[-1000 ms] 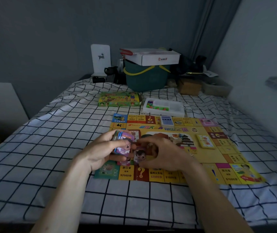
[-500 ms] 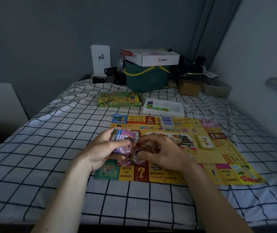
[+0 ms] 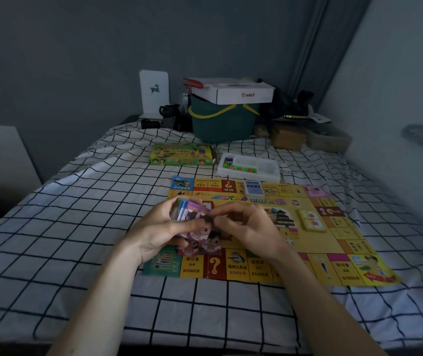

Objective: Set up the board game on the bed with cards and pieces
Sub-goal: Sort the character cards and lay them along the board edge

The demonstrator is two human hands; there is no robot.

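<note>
holding a stack of paper notes [image 3: 188, 214], the left hand [image 3: 159, 232] curls its fingers round the pack, thumb across the top face. the right hand [image 3: 246, 227] pinches the edge of the top purple note with thumb and forefinger, its other fingers loosely bent. both hands hover just above the near left part of the game board [image 3: 308, 242], which lies flat on the checked bed [image 3: 64, 240].

directly below the hands, a few purple notes [image 3: 202, 246] lie on the board. a blue card deck [image 3: 252, 188] sits on the far edge of the board and a yellow card deck [image 3: 312, 220] on its right half. beyond the board, well apart from the hands, stand the white parts tray [image 3: 250, 167] with coloured pieces and the green game box [image 3: 182, 157].

procedure, as judged: peel one note at a time, sliding it off sideways so the pack stays square. keep the left thumb firm on the pack. lay each note on the matching pile. risk: thin notes cling together and come off in pairs.
</note>
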